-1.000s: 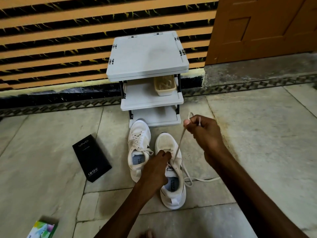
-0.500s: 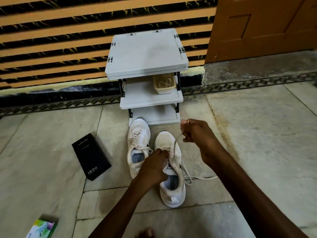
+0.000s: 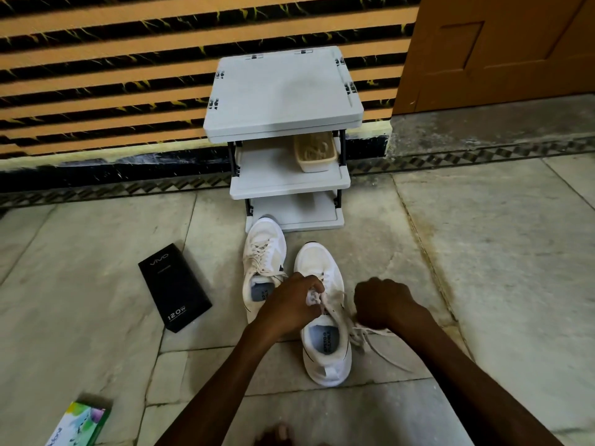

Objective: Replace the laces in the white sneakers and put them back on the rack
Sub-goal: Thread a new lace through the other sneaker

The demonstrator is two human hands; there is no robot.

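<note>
Two white sneakers stand side by side on the stone floor before a grey three-shelf rack (image 3: 283,91). The left sneaker (image 3: 265,252) is laced. The right sneaker (image 3: 323,317) has a loose white lace (image 3: 370,342) trailing off its right side onto the floor. My left hand (image 3: 289,304) pinches the lace and tongue at the middle of the right sneaker. My right hand (image 3: 383,304) sits low beside that shoe's right side, fingers curled round the lace.
A beige basket (image 3: 315,154) sits on the rack's middle shelf. A black phone box (image 3: 174,288) lies left of the shoes, and a green carton (image 3: 80,426) at bottom left. A striped wall and a brown door (image 3: 499,49) stand behind.
My right hand has dropped from high above the shoe, where it pulled the lace taut, down to the shoe's right side. The lace now lies slack. My left hand stayed on the shoe.
</note>
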